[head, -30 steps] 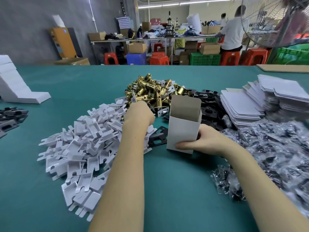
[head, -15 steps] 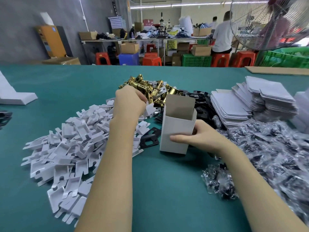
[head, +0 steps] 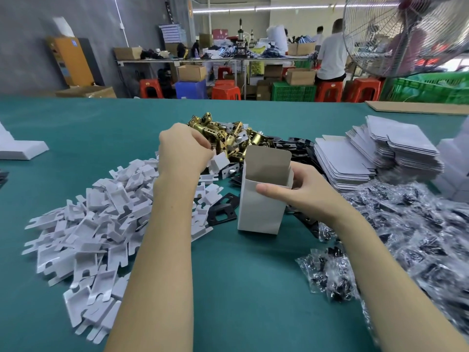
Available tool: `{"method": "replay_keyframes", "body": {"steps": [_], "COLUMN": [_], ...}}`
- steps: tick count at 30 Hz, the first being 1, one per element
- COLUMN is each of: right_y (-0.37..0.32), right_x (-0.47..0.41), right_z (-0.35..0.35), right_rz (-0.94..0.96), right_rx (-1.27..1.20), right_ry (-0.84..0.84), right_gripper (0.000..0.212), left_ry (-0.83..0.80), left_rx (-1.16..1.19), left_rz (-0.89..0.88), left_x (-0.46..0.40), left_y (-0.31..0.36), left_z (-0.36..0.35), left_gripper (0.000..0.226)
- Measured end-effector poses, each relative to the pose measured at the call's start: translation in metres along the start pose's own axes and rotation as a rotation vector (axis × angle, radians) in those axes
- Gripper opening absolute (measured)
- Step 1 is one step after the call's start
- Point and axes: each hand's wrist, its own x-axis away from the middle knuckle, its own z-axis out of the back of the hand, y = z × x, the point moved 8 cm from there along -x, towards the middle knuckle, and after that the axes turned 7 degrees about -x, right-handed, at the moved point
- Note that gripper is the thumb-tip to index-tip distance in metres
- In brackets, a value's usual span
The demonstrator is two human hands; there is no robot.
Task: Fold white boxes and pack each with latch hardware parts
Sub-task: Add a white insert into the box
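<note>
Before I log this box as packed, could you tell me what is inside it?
The white box stands open, held by the right hand. Only bare brown inner wall shows near the top; its front wall hides the bottom, so contents cannot be confirmed.

Green table (head: 241,288) bears white inserts (head: 96,224), brass latches (head: 228,135).

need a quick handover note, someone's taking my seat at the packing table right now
Left hand: curled at the near edge of the brass latch pile; what it grips is hidden.
Right hand: grips the open box, upright on the green table, flap up.
Supplies: white inserts left, black plates beside the box, flat boxes far right, bagged parts near right.
Done: box folded.
Left: fill it, close it, repeat.
</note>
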Motion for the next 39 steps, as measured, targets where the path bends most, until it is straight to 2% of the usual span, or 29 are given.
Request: {"method": "replay_keyframes", "body": {"steps": [4,9,11,14,16,18,21,24,28,33,35,36,37,39], "right_y": [-0.005,-0.005,-0.008,-0.015,-0.018,-0.021,-0.025,-0.038,-0.053,-0.053,-0.054,-0.054,-0.053,-0.052], "right_x": [0.000,0.000,0.000,-0.001,-0.003,-0.002,0.000,0.007,0.015,0.015,0.016,0.017,0.018,0.019], "right_z": [0.003,0.003,0.003,0.008,0.015,0.025,0.034,0.036,0.027,0.015,0.015,0.015,0.014,0.013], "right_rz": [0.023,0.014,0.034,0.096,0.137,0.189,0.281,0.423,0.602,0.641,0.642,0.641,0.639,0.631], "right_rx": [-0.027,-0.030,-0.029,-0.010,0.006,0.033,0.080,0.170,0.398,0.495,0.519,0.543,0.562,0.561], "right_ry": [0.023,0.019,0.025,0.085,0.177,0.286,0.415,0.507,0.510,0.491,0.502,0.508,0.515,0.535], "right_gripper": [0.030,0.030,0.032,0.044,0.051,0.057,0.067,0.067,0.047,0.032,0.030,0.029,0.029,0.028], "left_ry": [-0.069,-0.045,-0.106,-0.280,-0.348,-0.428,-0.485,-0.429,-0.357,-0.312,-0.281,-0.262,-0.282,-0.510], "left_rx": [-0.093,0.074,0.300,0.742,0.925,0.999,0.867,0.714,0.523,0.487,0.489,0.433,0.367,0.282], "left_rz": [0.029,0.025,0.028,0.025,-0.011,-0.059,-0.197,-0.276,-0.343,-0.392,-0.376,-0.355,-0.319,-0.212], "left_x": [0.001,0.001,0.001,0.010,0.015,0.021,0.031,0.032,0.028,0.025,0.023,0.020,0.018,0.019], "left_y": [-0.008,-0.003,0.004,0.028,0.043,0.056,0.073,0.078,0.077,0.076,0.073,0.070,0.065,0.052], "left_z": [-0.008,0.003,0.000,-0.007,-0.009,-0.014,-0.023,-0.025,-0.023,-0.019,-0.015,-0.012,-0.012,-0.023], "left_gripper": [0.029,0.034,0.030,0.020,0.020,0.020,0.022,0.026,0.023,0.018,0.008,0.013,0.031,0.065]}}
